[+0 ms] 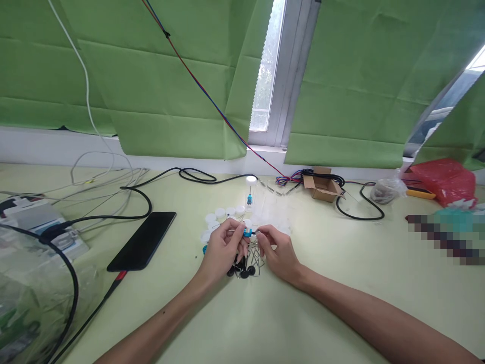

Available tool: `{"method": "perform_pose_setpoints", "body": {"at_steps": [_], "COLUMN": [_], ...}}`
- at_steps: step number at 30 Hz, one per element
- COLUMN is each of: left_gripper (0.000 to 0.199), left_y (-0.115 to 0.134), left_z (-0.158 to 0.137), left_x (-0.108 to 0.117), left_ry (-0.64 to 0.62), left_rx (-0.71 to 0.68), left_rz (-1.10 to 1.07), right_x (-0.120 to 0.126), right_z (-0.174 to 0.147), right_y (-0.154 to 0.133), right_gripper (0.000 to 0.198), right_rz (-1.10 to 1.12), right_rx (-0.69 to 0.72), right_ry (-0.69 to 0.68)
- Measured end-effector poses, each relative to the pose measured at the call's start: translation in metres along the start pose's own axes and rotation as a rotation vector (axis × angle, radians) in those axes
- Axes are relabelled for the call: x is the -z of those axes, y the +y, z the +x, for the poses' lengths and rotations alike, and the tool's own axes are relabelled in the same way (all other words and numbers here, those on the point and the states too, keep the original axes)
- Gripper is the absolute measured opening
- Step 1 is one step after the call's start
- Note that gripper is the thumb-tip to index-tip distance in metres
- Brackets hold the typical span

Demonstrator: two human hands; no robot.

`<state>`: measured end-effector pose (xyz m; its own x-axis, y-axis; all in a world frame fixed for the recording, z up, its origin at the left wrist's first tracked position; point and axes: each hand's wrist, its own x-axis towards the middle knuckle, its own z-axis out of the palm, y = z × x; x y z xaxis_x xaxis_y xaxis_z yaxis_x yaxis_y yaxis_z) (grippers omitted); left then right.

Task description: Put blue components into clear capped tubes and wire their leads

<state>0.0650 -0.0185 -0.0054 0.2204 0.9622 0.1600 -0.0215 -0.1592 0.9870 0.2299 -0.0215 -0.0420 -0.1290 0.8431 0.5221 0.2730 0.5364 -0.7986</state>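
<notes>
A person's left hand (224, 243) clamps a small blue part (247, 233) over a pale worktop (348, 258), while the right hand (279, 251), thumb and finger together, pinches a dark tip (254, 233) at its right end. From where I stand, a clear container with a white top (251, 179) rises directly beyond the blue part, a second blue piece (249, 199) showing inside. White round pieces (230, 211) cluster beyond and left of the part; black round pieces (244, 274) and bent wires (259, 257) lie on its near side, partly hidden by the left hand. Beyond it to the right sits an open cardboard box (326, 195), contents unclear. Farther right of the part lie a clear plastic bag (388, 190), contents indistinct, and a red bag (445, 181). Well left of it, a black phone (142, 242) lies attached to a cord (103, 298).
</notes>
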Motion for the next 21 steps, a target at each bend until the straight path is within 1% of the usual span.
{"method": "perform_pose_setpoints", "body": {"at_steps": [7,11,13,17,21], "left_gripper": [0.029,0.028,0.028,0.026,0.026], "left_y": [0.0023,0.0023,0.0023,0.0018,0.0014], "left_z": [-0.0008,-0.0003,0.0007,0.0025,0.0026], "left_x": [-0.0019,-0.0023,-0.0017,0.0009,0.0014], "left_ry": [-0.004,0.008,0.026,0.077,0.090], "left_rx": [-0.002,-0.001,-0.004,-0.014,-0.010], "left_rz": [0.020,0.026,0.016,-0.005,-0.020], "right_x": [0.0016,0.0016,0.0014,0.0006,0.0005], "right_z": [0.0009,0.0014,0.0014,0.0004,-0.0004], "right_y": [-0.0011,0.0001,0.0002,-0.0005,-0.0006], "right_gripper": [0.031,0.033,0.032,0.020,0.023], "right_rz": [-0.079,-0.089,-0.062,0.011,0.010], "right_rx": [-0.019,-0.017,-0.009,-0.004,0.023], "right_ry": [-0.024,-0.010,0.002,0.022,0.020]}}
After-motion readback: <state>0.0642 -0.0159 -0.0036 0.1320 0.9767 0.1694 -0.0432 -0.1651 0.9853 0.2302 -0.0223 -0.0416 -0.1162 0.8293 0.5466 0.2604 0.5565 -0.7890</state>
